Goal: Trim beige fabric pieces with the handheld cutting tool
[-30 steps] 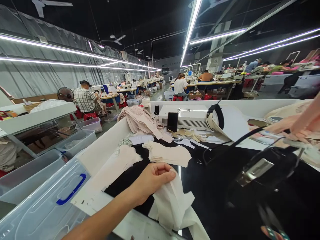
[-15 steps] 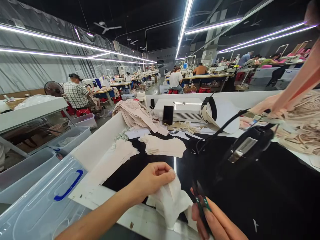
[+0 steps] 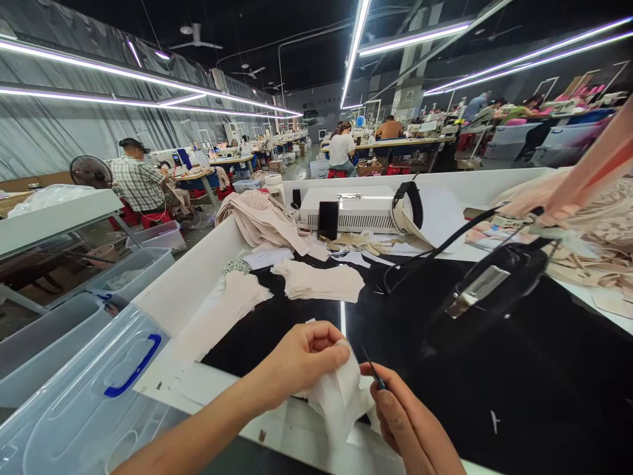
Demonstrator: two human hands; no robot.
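Observation:
Thumb and fingers of my left hand (image 3: 309, 359) pinch the upper edge of a white fabric piece (image 3: 341, 399), which hangs down over the table's near edge. My right hand (image 3: 403, 415) is closed around a pair of thread snips (image 3: 374, 373), their dark blades pointing up and left close beside the fabric. Most of the snips' handle is hidden by my fingers. Beyond my hands a stack of cream fabric pieces (image 3: 316, 282) lies on the black tabletop (image 3: 494, 376). Another cream stack (image 3: 225, 310) lies to the left.
A white slotted box (image 3: 356, 211) with a phone (image 3: 328, 220) leaning on it stands at the back. A black cable and a blurred dark device with a metal plate (image 3: 477, 290) are at right. Plastic bins (image 3: 93, 389) stand left. Co-workers sit at sewing tables beyond.
My right hand has turned and moved up and left, bringing the snips closer to the fabric. My left hand keeps its pinch. The view has shifted slightly.

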